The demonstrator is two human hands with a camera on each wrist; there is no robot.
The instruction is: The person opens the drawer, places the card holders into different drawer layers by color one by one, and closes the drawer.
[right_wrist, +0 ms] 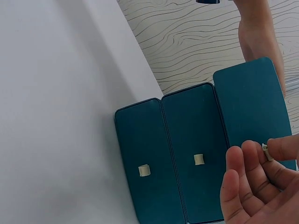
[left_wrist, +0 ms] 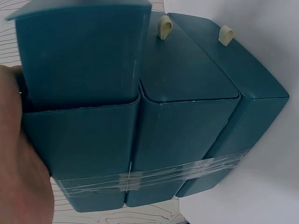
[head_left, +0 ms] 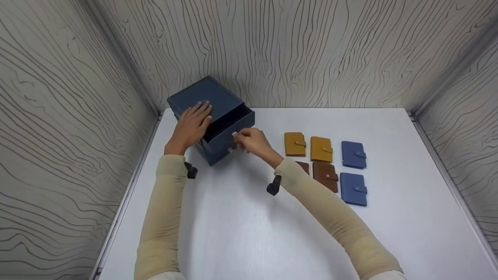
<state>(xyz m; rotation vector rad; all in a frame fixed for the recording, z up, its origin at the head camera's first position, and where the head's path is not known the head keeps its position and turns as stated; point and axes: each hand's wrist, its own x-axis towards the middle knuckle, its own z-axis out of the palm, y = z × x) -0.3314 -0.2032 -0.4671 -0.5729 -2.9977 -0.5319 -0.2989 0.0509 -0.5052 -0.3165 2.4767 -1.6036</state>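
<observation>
A dark teal drawer box point(head_left: 206, 95) with three stacked drawers stands at an angle at the table's back left. Its top drawer point(left_wrist: 79, 60) is pulled partway out, and the inside looks dark in the head view. My left hand point(head_left: 190, 126) rests on the box's top with fingers extended. At the drawer's front, my right hand point(head_left: 253, 142) pinches the small cream pull tab point(right_wrist: 266, 151) between thumb and fingers. The middle drawer point(right_wrist: 191, 126) and bottom drawer point(right_wrist: 140, 135) are closed, each with its own cream tab. Clear tape point(left_wrist: 187, 170) runs across the stack's side.
Right of the box, small snap-strap wallets lie on the white table point(head_left: 233, 233): two mustard ones point(head_left: 294, 144), two brown ones point(head_left: 325, 177) and two blue ones point(head_left: 353, 188). My right sleeve partly covers one brown wallet. Wood-grain panels point(head_left: 272, 50) enclose the table's back and sides.
</observation>
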